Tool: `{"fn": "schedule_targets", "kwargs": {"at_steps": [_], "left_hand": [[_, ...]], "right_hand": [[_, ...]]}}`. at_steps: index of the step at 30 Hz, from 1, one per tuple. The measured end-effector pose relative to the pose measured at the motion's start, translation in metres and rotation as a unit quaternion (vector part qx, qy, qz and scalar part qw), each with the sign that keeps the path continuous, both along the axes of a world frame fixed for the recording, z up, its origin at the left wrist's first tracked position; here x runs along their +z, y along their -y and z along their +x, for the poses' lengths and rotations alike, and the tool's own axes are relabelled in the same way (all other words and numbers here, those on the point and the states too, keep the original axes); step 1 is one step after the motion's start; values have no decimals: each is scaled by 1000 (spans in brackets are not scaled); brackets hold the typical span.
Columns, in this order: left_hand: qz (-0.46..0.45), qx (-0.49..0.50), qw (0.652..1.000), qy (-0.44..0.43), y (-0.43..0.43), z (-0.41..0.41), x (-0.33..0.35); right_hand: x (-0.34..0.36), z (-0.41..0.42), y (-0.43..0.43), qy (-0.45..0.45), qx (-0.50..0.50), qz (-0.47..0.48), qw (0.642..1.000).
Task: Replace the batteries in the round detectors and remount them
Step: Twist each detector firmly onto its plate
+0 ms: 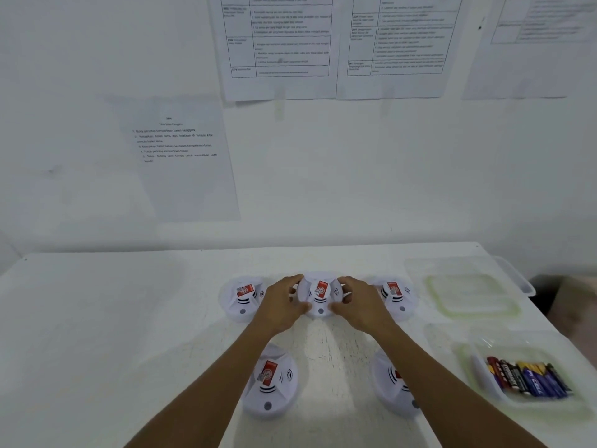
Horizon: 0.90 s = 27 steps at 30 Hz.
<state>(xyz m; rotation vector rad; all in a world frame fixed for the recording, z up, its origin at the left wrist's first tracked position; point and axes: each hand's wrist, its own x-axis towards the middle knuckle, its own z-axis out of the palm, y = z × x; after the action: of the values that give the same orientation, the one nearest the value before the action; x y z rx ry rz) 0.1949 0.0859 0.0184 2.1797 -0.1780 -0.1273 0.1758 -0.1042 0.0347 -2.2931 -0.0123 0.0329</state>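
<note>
Several round white detectors with red labels lie on the white table (97, 318). Both hands grip the middle detector of the back row (319, 297): my left hand (282, 303) holds its left rim, my right hand (357, 305) its right rim. Another detector (242, 299) sits to its left and one (395, 295) to its right. Two more lie nearer me, one (269, 381) under my left forearm and one (392, 383) partly hidden by my right forearm. A clear tub (484, 383) at the right holds several batteries (526, 376).
An empty clear container (471, 295) with a greenish rim stands at the back right, behind the battery tub. Printed sheets (181, 150) hang on the white wall behind the table. The table's right edge runs close to the containers.
</note>
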Motion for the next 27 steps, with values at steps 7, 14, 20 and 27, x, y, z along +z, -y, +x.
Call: {"fn": "schedule_targets", "kwargs": {"at_steps": [7, 14, 20, 27], "left_hand": [[56, -24, 998, -8, -4, 4, -10], [60, -32, 998, 11, 1, 2, -6], [19, 3, 995, 100, 19, -1, 16], [95, -128, 979, 129, 89, -8, 29]], "right_hand": [[-1, 3, 2, -18, 19, -20, 999], [-4, -1, 1, -20, 19, -35, 999], [32, -9, 33, 68, -47, -25, 996], [34, -23, 107, 45, -97, -70, 992]]}}
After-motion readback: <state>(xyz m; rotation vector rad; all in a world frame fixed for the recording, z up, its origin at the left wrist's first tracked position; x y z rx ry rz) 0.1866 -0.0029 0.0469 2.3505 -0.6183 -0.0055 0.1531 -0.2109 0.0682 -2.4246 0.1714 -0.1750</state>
